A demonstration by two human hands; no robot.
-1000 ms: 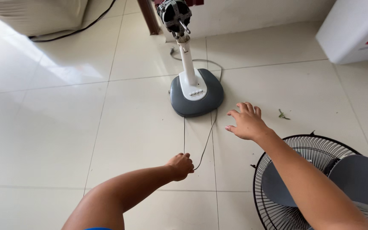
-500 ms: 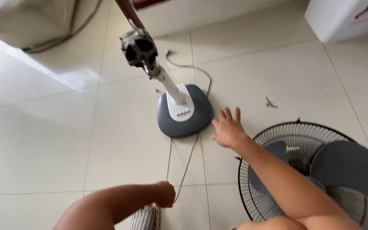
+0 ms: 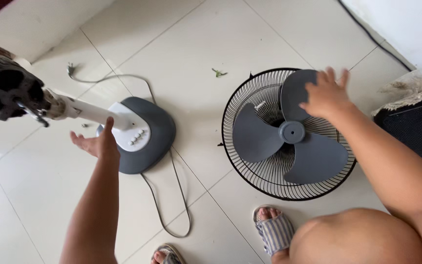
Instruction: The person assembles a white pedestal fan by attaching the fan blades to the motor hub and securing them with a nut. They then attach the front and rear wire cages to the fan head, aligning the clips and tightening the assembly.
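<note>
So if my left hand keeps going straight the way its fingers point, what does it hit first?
Most likely the white pole of the fan stand: the left hand is open, fingers aimed up toward it just beside the grey base. Depth is unclear, so it may pass in front.

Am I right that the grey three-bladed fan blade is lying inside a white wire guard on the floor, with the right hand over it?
Not quite: in the head view the wire guard is black, not white. The grey fan blade lies inside it, with the right hand over it.
</note>
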